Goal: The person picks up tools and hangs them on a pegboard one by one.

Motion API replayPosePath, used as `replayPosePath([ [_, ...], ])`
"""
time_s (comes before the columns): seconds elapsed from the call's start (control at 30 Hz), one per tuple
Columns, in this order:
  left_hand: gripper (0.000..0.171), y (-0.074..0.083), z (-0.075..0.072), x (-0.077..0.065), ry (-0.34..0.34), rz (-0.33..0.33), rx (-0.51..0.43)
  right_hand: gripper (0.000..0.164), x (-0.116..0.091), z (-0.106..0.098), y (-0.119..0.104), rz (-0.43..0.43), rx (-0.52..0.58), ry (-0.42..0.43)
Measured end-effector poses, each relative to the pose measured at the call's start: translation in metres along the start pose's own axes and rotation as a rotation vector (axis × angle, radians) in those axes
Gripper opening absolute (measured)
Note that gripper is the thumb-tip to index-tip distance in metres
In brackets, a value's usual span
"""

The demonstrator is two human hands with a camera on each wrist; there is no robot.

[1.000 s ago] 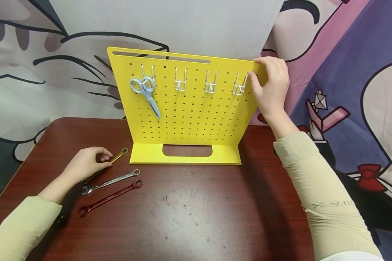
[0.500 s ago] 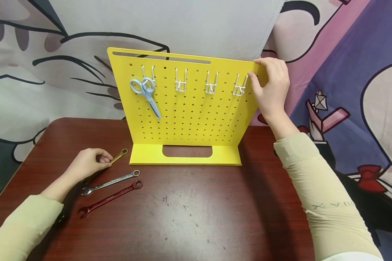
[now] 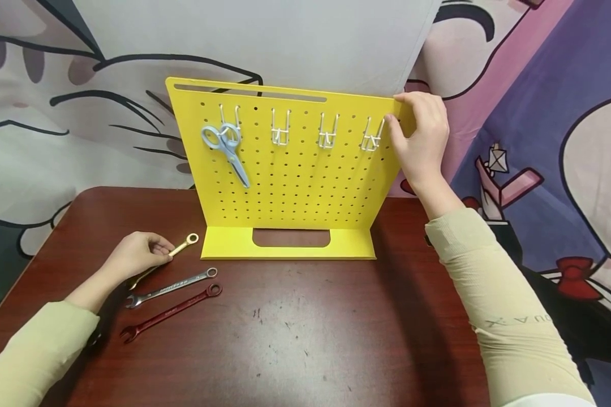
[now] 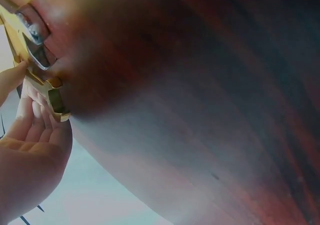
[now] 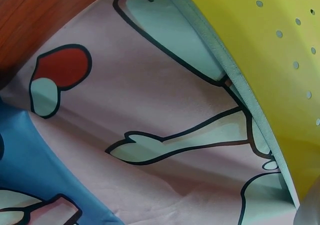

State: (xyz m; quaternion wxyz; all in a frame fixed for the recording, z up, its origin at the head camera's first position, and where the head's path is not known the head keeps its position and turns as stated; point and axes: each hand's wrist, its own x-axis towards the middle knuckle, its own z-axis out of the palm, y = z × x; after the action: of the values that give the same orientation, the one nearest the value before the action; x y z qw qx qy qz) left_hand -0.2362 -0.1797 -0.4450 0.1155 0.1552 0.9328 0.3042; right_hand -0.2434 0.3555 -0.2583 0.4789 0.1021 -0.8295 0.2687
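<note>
Shiny metal wrench (image 3: 182, 247), glossy wood-grain table (image 3: 336, 333)

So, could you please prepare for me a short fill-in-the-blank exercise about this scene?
1. The wrench in the left hand is coloured ____.
2. The right hand holds a pegboard coloured ____.
3. Scissors hang on the pegboard, while ____ white hooks hold nothing.
4. The loose wrench farthest from the pegboard is coloured ____.
Missing words: gold, yellow, three, red.

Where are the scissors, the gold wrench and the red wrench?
Scissors (image 3: 231, 154): head view, just below the finger loops.
Gold wrench (image 3: 180, 247): head view, shaft near its ring end.
Red wrench (image 3: 173, 311): head view, middle of the shaft.
</note>
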Motion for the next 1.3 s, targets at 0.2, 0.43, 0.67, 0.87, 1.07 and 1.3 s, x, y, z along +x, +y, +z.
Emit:
replayPosePath([
  [0.2, 0.017, -0.001, 0.0, -0.001, -0.027, -0.01, -0.006, 0.026, -0.002, 0.0, -0.001, -0.005, 0.001, -0.003],
  [0.43, 0.012, -0.001, -0.003, 0.003, -0.011, 0.033, 0.01, 0.026, 0.003, -0.001, 0.0, 0.002, -0.008, 0.004],
  [0.67, 0.01, 0.0, -0.006, 0.0, -0.047, 0.071, 0.031, 0.026, 0.002, -0.001, 0.0, 0.019, -0.009, -0.007],
  [0.87, 0.009, 0.008, -0.01, -0.004, -0.02, 0.069, 0.019, 0.026, 0.0, -0.001, -0.001, 0.015, -0.006, -0.009],
  [1.07, 0.013, 0.021, -0.015, -0.007, 0.053, 0.079, 0.012, 0.026, -0.001, -0.001, 0.0, 0.013, -0.006, -0.007],
  [1.3, 0.018, 0.044, -0.022, -0.006, 0.176, 0.086, -0.042, 0.027, 0.0, 0.0, 0.0, 0.011, -0.006, -0.007],
])
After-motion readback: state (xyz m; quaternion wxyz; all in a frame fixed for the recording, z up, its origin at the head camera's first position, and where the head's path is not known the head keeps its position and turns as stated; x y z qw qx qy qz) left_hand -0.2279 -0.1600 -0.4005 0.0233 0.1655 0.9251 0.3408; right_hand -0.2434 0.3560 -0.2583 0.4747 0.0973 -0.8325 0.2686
